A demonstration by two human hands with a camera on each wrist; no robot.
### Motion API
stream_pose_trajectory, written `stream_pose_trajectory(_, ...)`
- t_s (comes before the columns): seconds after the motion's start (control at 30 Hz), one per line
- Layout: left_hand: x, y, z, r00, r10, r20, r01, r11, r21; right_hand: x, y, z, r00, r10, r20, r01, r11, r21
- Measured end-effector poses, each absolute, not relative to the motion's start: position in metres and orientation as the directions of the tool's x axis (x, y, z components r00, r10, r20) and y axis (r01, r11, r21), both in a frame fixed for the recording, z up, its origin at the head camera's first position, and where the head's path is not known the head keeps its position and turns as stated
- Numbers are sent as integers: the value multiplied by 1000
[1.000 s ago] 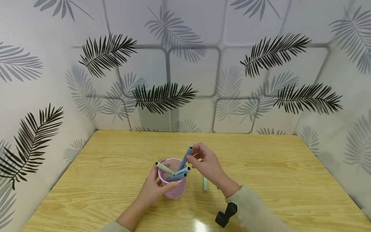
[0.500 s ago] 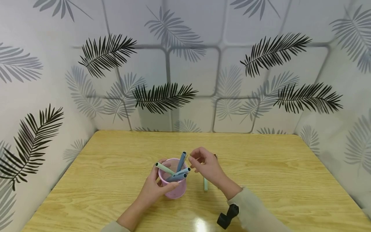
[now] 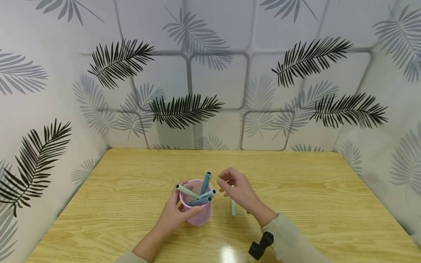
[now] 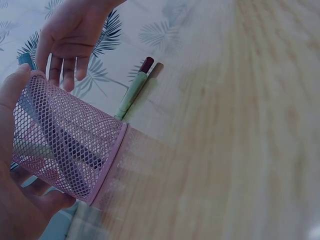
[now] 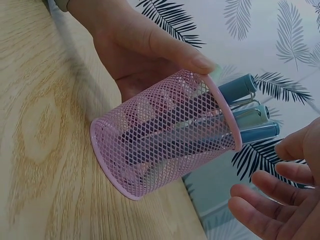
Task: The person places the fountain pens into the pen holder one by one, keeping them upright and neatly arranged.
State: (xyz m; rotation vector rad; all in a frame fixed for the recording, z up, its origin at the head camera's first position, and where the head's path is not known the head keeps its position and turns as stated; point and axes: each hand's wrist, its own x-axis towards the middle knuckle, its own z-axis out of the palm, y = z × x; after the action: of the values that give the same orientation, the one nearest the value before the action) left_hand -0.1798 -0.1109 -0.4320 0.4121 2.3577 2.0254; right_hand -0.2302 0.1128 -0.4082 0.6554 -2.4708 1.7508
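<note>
The left hand (image 3: 177,212) wraps the pink mesh cup (image 3: 196,213), likely to steady it on the wooden table (image 3: 312,204) while pens stand inside. The right hand (image 3: 237,190), loosely curled and empty, hovers just right of the rim, above a green pen (image 3: 233,207) lying on the table. A second ago it held the blue pen (image 3: 206,182), which now stands in the cup.

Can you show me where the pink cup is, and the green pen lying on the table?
pink cup (image 5: 165,137), right wrist view, on its mesh wall.
green pen (image 4: 131,95), left wrist view, on the middle of its barrel.
</note>
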Motion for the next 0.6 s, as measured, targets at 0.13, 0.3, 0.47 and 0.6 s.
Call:
stream_pose_trajectory(0.13, -180, -112, -432, -963, 211, 168, 197, 124, 973, -230, 116, -409, -923, -294, 249, -333, 287, -898)
stream_pose_trajectory(0.3, -180, -112, -432, -964, 211, 163, 193, 129, 973, -229, 122, -411, -943, -258, 211, -285, 293, -913)
stream_pose_trajectory(0.47, -182, -112, -437, -963, 201, 182, 210, 125, 970, -230, 128, -413, -950, -238, 202, -268, 290, -919)
stream_pose_trajectory(0.6, -189, -114, -451, -961, 197, 192, 219, 125, 968, -230, 133, -414, -954, -227, 198, -261, 294, -920)
